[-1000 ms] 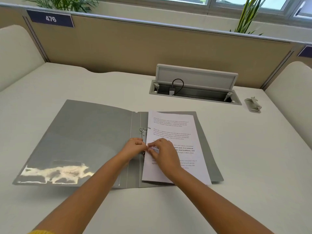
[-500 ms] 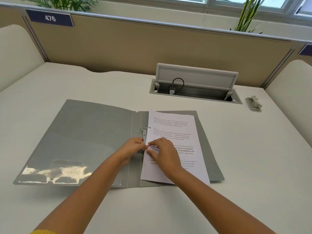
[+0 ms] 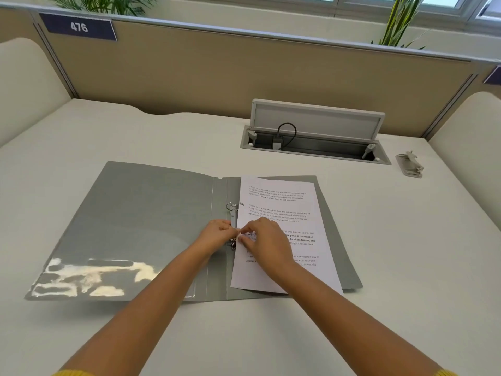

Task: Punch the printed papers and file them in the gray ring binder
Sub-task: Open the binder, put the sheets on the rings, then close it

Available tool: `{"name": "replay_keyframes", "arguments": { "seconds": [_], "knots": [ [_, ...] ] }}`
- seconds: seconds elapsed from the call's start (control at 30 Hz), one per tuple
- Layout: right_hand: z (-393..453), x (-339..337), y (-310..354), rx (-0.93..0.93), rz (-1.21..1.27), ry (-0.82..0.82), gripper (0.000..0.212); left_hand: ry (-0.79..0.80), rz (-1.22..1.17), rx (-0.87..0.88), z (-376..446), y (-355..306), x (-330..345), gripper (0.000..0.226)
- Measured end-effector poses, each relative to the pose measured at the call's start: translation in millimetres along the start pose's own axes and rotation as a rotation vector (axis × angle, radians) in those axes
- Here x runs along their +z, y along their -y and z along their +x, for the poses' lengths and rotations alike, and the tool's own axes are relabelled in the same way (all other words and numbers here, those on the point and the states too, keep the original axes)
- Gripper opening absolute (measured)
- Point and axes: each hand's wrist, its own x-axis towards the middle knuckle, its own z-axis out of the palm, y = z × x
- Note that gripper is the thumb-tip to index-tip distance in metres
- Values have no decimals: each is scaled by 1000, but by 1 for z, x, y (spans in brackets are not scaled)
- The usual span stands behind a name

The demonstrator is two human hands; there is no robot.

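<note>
The gray ring binder lies open flat on the white desk. The printed papers rest on its right half, their left edge at the metal ring mechanism. The upper ring stands visible; the lower ring is mostly hidden by my fingers. My left hand pinches at the lower ring from the left side. My right hand lies on the papers, with its fingertips pinching the paper's left edge at that same ring.
A gray hole punch sits at the far right of the desk. An open cable tray with its lid raised is set into the desk behind the binder. Partition walls enclose the back and sides.
Both hands stay at the lower ring with only tiny finger shifts. The papers have shifted slightly to the left against the rings.
</note>
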Motion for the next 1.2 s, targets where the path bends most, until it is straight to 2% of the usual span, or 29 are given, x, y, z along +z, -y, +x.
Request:
{"name": "replay_keyframes", "arguments": {
  "seconds": [0.13,0.3,0.4,0.5,0.67,0.73,0.8,0.93,1.07,1.2],
  "knots": [
    [6,-3,-1,14,-4,8,23,-37,-6,9,3,4,4,19],
    [4,8,-13,39,-28,27,20,-164,194,46,4,8,16,17],
    [-1,14,-21,28,-5,7,21,-172,224,76,5,10,17,16],
    [-7,19,-26,0,12,-16,24,-197,225,110,0,10,18,5],
    [-18,35,-43,-64,-74,-60,51,-179,183,259,-16,22,16,17],
    [-17,37,-46,-65,-100,-72,58,-254,259,309,-23,32,11,25],
    [-17,38,-45,-83,-150,-91,50,-381,513,398,-28,45,8,39],
    [-18,37,-44,-177,-206,-102,41,-358,751,398,-28,53,8,50],
    [-18,37,-47,-222,-258,-80,46,-290,860,439,-27,50,13,54],
    [-18,40,-49,-217,-302,-51,43,-238,835,413,-29,51,15,66]
  ]
}}
